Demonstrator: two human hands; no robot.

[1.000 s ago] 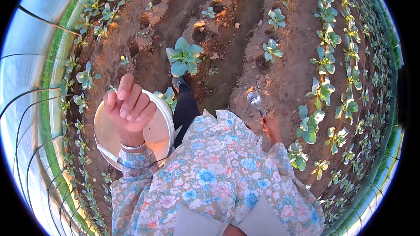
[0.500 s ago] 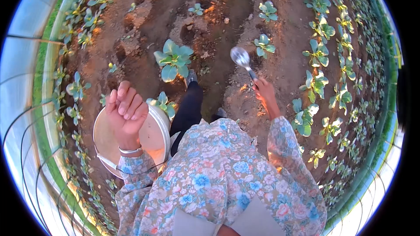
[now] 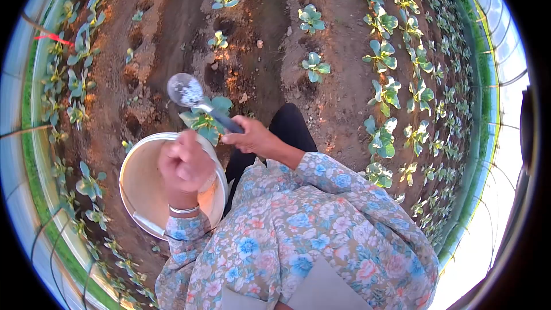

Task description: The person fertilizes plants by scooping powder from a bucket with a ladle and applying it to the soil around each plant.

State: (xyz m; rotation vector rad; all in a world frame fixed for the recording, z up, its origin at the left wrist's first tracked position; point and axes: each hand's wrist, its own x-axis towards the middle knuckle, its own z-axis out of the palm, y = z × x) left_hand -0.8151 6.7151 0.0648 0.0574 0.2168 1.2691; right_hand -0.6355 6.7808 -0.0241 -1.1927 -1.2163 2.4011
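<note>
My right hand (image 3: 252,136) is wrapped round the dark handle of a large metal spoon (image 3: 186,90), whose shiny bowl points up and left. The bowl has pale specks or glints I cannot tell apart. A leafy cabbage-like seedling (image 3: 201,119) stands in the soil just behind the spoon. My left hand (image 3: 185,163), blurred by motion, is curled closed above a white bucket (image 3: 138,195). What it holds, if anything, is hidden. The bucket hangs or stands at my left side, and a thin line, perhaps its bail, runs by my left forearm.
Rows of leafy seedlings (image 3: 383,95) run away from me on the right and left. Small holes (image 3: 214,76) dot the soil ridges ahead. A furrow (image 3: 270,34) lies between ridges. Greenhouse film and hoops (image 3: 26,129) border the sides; a red strip (image 3: 54,38) shows at left.
My right hand has swung the spoon from the right across to the left, over the seedling near the bucket. My left hand has moved slightly right and down. The view has shifted.
</note>
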